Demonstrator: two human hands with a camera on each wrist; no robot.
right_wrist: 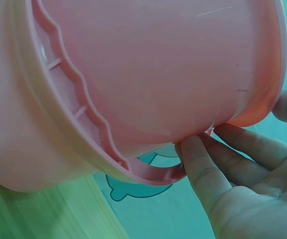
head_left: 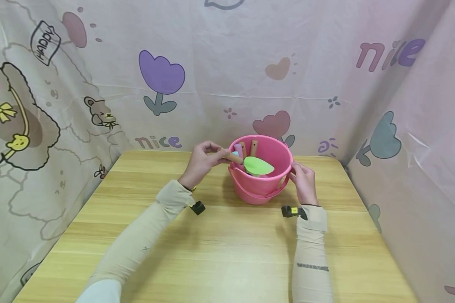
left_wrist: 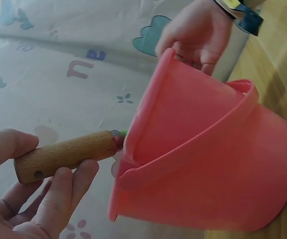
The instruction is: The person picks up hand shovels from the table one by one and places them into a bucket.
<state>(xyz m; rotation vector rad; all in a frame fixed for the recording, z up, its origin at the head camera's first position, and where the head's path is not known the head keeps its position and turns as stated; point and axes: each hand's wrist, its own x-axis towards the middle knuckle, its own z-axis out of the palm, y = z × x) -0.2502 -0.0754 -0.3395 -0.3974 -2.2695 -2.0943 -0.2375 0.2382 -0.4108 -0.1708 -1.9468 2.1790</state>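
Note:
A pink bucket (head_left: 246,187) stands upright on the wooden table, its handle hanging down the near side. My left hand (head_left: 202,163) pinches the wooden handle of a toy shovel (head_left: 258,166) between thumb and fingers. The shovel's green, leaf-shaped blade is in the bucket's mouth, while its wooden handle (left_wrist: 66,155) sticks out past the rim in the left wrist view. My right hand (head_left: 304,179) holds the bucket's right rim, thumb at the edge and fingers (right_wrist: 201,167) against the outer wall. Other handles, one purple (head_left: 238,148) and one wooden (head_left: 254,147), stand inside; their lower ends are hidden.
The wooden table (head_left: 227,252) stretches toward me and to both sides of the bucket. A printed curtain (head_left: 220,75) hangs close behind the bucket and along the left and right sides. Each wrist wears a small black camera (head_left: 198,207).

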